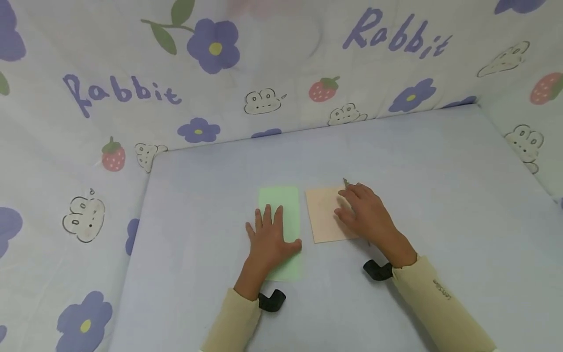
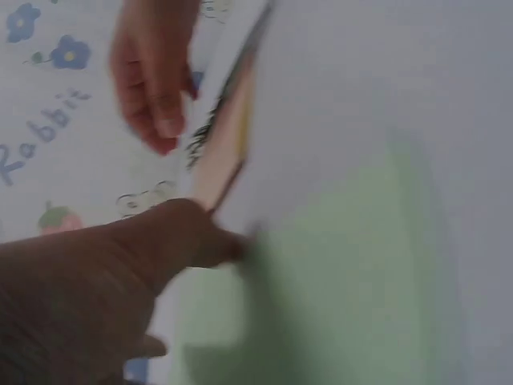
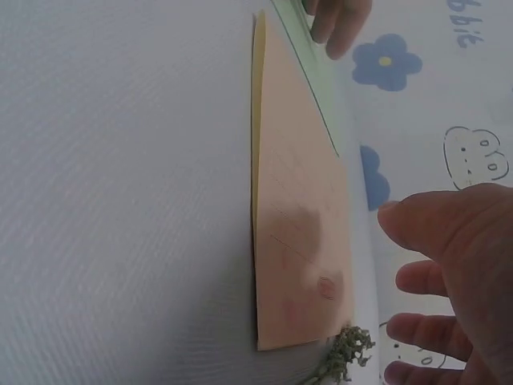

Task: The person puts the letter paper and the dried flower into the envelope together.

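Under the left hand point(image 1: 269, 239), pressed flat with straight fingers, lies the green sheet point(image 1: 279, 205); the right hand point(image 1: 366, 212) rests relaxed on the peach sheet point(image 1: 323, 215) just beside it. A dried sprig point(image 3: 343, 355) at its fingertips looks loose, so I'd guess any sliding could knock it away.

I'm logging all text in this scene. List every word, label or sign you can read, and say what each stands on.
"Rabbit": purple script on the printed cloth, left of the table, at.
"Rabbit": again on the same cloth at the upper right.
Small dark lettering on the right sleeve: too small to read.
Faint marks on the peach paper: not legible.
Green paper: no text seen.
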Motion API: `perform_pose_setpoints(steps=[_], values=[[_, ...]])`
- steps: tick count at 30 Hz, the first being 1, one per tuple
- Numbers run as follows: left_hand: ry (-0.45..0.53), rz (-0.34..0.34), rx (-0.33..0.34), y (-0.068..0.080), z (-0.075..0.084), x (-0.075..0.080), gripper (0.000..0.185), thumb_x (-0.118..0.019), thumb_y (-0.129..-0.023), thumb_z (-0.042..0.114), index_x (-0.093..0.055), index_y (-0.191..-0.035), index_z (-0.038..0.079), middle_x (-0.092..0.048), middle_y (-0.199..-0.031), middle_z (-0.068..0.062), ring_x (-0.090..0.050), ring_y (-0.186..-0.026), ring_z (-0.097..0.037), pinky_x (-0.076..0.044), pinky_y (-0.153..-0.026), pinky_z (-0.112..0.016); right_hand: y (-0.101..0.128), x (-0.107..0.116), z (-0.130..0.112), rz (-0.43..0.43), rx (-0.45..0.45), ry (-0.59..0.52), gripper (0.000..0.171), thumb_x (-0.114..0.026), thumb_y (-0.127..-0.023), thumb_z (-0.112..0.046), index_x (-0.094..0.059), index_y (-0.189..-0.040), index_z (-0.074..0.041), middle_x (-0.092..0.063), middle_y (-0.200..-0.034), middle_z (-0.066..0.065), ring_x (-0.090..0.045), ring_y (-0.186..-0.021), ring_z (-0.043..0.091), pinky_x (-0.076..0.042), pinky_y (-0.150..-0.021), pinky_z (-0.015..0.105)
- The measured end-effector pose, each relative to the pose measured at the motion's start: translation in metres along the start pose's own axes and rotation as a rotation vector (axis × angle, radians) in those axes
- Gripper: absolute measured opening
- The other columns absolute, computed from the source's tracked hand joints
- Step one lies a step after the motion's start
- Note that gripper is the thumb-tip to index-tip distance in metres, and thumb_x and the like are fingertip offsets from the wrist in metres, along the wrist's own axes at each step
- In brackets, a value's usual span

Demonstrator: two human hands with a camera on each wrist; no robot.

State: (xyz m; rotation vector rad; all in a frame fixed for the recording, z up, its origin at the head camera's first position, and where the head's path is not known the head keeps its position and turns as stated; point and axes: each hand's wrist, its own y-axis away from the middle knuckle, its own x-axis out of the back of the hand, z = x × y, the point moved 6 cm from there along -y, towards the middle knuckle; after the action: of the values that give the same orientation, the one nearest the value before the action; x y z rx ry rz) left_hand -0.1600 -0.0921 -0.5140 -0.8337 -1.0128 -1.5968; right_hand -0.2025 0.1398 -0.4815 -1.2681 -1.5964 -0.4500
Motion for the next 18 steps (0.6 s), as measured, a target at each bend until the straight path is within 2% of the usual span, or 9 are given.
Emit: perform_pose_setpoints(steps=[2, 4, 6, 10, 13, 18], values=[[0.022, -0.06, -0.03, 0.001, -0.002, 0.007, 0.096, -0.074, -0.081, 0.038, -0.025, -0.159, 0.011, -0.017, -0.163, -0.021, -0.005, -0.149, -0.046, -0.008, -0.111, -0.072, -0.001, -0.002, -0.001, -0.008, -0.003, 0.012, 0.041, -0.076, -0.088, -0.017, -0.064, -0.122, 0.004, -0.059, -0.129, 0.027, -0.048, -0.127, 0.048, -0.04, -0.102, 0.06], [0.027, -0.082, -0.038, 0.0, -0.004, 0.013, 0.1, -0.077, -0.08, 0.036, -0.022, -0.16, 0.012, -0.016, -0.163, -0.022, -0.006, -0.149, -0.047, -0.009, -0.112, -0.07, -0.003, -0.004, -0.001, -0.017, 0.001, 0.02, 0.042, -0.076, -0.088, -0.017, -0.064, -0.122, 0.004, -0.058, -0.129, 0.028, -0.048, -0.127, 0.048, -0.039, -0.104, 0.059], [0.008, -0.061, -0.017, -0.003, -0.007, 0.017, 0.105, -0.08, -0.079, 0.042, -0.022, -0.16, 0.011, -0.017, -0.162, -0.024, -0.01, -0.148, -0.047, -0.013, -0.112, -0.068, -0.005, -0.005, 0.0, -0.023, 0.014, 0.025, 0.042, -0.077, -0.087, -0.017, -0.064, -0.122, 0.005, -0.058, -0.129, 0.028, -0.047, -0.127, 0.049, -0.038, -0.105, 0.058], [-0.025, 0.035, 0.064, -0.008, -0.01, 0.022, 0.115, -0.084, -0.073, 0.056, -0.025, -0.158, 0.008, -0.03, -0.155, -0.029, -0.025, -0.143, -0.047, -0.028, -0.108, -0.063, -0.014, -0.008, 0.003, -0.059, 0.049, 0.037, 0.045, -0.079, -0.086, -0.016, -0.064, -0.123, 0.004, -0.059, -0.129, 0.028, -0.047, -0.128, 0.048, -0.036, -0.108, 0.056], [-0.034, 0.074, 0.092, -0.011, -0.007, 0.024, 0.115, -0.088, -0.069, 0.053, -0.029, -0.157, 0.008, -0.04, -0.146, -0.027, -0.035, -0.136, -0.045, -0.035, -0.103, -0.06, -0.023, -0.011, 0.007, -0.113, 0.042, 0.046, 0.047, -0.078, -0.087, -0.017, -0.062, -0.126, 0.003, -0.059, -0.13, 0.026, -0.046, -0.13, 0.047, -0.034, -0.11, 0.055], [-0.03, 0.075, 0.093, -0.011, 0.002, 0.024, 0.11, -0.089, -0.07, 0.044, -0.029, -0.157, 0.009, -0.044, -0.139, -0.028, -0.038, -0.129, -0.046, -0.036, -0.101, -0.059, -0.037, -0.013, 0.011, -0.14, 0.04, 0.062, 0.049, -0.08, -0.086, -0.018, -0.062, -0.127, 0.003, -0.061, -0.127, 0.024, -0.047, -0.129, 0.045, -0.034, -0.11, 0.054]])
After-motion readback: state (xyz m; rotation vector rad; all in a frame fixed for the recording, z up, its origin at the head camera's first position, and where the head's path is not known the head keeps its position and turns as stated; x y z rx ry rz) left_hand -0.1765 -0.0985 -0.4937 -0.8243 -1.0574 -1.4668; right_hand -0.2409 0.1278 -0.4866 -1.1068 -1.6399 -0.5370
